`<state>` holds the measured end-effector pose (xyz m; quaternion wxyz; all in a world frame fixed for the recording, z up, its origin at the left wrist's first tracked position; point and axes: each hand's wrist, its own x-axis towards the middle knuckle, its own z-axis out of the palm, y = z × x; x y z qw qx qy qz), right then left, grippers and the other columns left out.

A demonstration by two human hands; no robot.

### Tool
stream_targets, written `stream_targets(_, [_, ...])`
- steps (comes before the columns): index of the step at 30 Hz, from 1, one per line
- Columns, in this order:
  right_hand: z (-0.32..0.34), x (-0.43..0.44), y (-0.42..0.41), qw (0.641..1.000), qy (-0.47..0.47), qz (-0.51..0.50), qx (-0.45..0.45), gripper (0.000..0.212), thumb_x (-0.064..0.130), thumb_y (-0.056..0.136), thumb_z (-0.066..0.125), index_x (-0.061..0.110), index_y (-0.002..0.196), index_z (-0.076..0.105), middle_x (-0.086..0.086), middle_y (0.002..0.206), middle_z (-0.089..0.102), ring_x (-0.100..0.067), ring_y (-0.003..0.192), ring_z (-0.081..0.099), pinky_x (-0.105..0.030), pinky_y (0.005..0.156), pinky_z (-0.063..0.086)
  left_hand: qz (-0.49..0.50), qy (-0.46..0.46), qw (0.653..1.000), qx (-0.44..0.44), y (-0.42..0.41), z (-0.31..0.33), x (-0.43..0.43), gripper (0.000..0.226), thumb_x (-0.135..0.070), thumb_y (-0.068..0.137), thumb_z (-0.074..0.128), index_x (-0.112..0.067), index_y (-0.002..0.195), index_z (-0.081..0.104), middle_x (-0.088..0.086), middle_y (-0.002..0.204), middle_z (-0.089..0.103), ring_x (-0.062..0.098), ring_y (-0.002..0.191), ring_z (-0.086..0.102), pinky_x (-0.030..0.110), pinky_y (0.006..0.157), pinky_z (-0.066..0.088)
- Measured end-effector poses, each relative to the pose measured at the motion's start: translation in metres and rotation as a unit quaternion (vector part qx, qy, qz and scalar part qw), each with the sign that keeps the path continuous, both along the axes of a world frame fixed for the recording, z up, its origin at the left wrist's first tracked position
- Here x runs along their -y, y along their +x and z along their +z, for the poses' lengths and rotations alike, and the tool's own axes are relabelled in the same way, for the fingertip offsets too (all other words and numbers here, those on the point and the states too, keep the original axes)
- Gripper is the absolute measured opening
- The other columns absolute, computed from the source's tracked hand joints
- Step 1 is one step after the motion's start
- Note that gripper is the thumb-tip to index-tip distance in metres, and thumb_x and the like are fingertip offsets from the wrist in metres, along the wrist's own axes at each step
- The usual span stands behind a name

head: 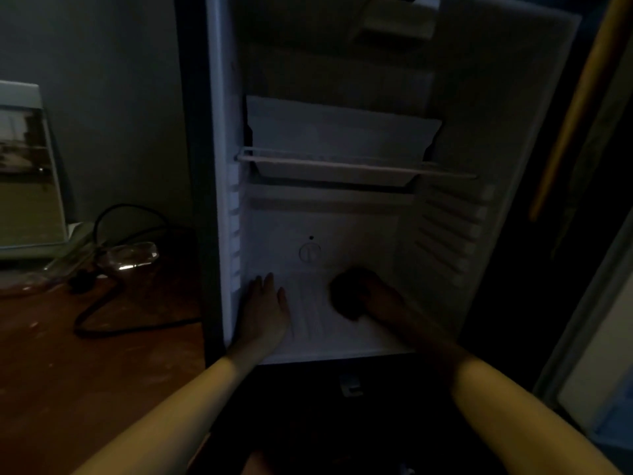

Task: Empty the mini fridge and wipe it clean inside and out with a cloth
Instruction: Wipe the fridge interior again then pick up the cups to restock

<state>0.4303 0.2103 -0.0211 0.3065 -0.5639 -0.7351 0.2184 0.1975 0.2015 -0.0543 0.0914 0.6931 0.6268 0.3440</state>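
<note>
Mini fridge (342,228) stands open on a wooden surface (68,354), its white interior holding only a wire shelf (342,165) that carries a white tray (335,138), with its door (589,354) swung out to the right. The left hand (265,310) lies flat on the left side of the compartment floor, fingers straight and holding nothing; the right hand (380,296) is closed around a dark wadded cloth (346,296), which it presses onto the floor near the back wall. A black cable (79,325) lies on the wood left of the cabinet.
</note>
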Motion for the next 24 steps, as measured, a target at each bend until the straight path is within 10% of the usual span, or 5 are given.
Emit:
stream_targets(5, [-0.009, 0.066, -0.013, 0.997, -0.021, 0.052, 0.049, 0.034, 0.013, 0.099, 0.053, 0.002, 0.132, 0.055, -0.005, 0.139, 0.050, -0.017, 0.128, 0.048, -0.017, 0.107, 0.031, -0.021, 0.020, 0.998, 0.047, 0.001, 0.009, 0.032, 0.041, -0.011, 0.103, 0.031, -0.001, 0.142, 0.041, 0.017, 0.148, 0.040, 0.028, 0.137, 0.037, 0.029, 0.113, 0.021])
stream_targets(9, [0.003, 0.122, -0.014, 0.987, -0.132, 0.086, -0.021, 0.031, 0.005, 0.094, 0.057, 0.005, 0.125, 0.059, 0.000, 0.126, 0.059, -0.005, 0.110, 0.055, -0.007, 0.089, 0.041, -0.033, -0.024, 0.999, 0.023, -0.004, 0.011, 0.064, 0.042, -0.013, 0.103, 0.033, -0.006, 0.144, 0.038, 0.015, 0.151, 0.035, 0.028, 0.139, 0.035, 0.034, 0.113, 0.028])
stream_targets(15, [0.044, 0.086, 0.026, 0.963, -0.118, -0.046, -0.238, 0.031, 0.029, 0.093, 0.062, 0.012, 0.119, 0.059, -0.005, 0.107, 0.066, -0.024, 0.101, 0.063, -0.041, 0.086, 0.052, -0.021, -0.122, 0.991, -0.045, -0.014, 0.025, 0.086, 0.054, -0.017, 0.103, 0.034, -0.007, 0.153, 0.015, 0.020, 0.159, 0.006, 0.036, 0.146, 0.015, 0.036, 0.115, 0.024])
stream_targets(20, [0.021, 0.054, 0.019, 0.993, 0.055, -0.103, -0.030, 0.036, 0.012, 0.101, 0.045, 0.002, 0.136, 0.049, -0.010, 0.131, 0.054, -0.028, 0.125, 0.049, -0.015, 0.086, 0.048, -0.003, -0.121, 0.993, -0.007, -0.008, 0.022, 0.072, 0.057, -0.015, 0.100, 0.035, -0.009, 0.153, 0.014, 0.016, 0.160, 0.009, 0.033, 0.146, 0.017, 0.039, 0.116, 0.027])
stream_targets(24, [-0.011, 0.013, 0.020, 0.992, 0.035, -0.106, 0.060, 0.058, 0.049, 0.099, 0.039, 0.016, 0.147, 0.036, -0.008, 0.152, 0.036, -0.025, 0.142, 0.030, -0.034, 0.119, 0.018, 0.020, -0.060, 0.998, 0.012, -0.004, 0.008, 0.055, 0.059, -0.013, 0.102, 0.033, -0.008, 0.154, 0.006, 0.013, 0.161, -0.001, 0.026, 0.149, 0.005, 0.030, 0.119, 0.010])
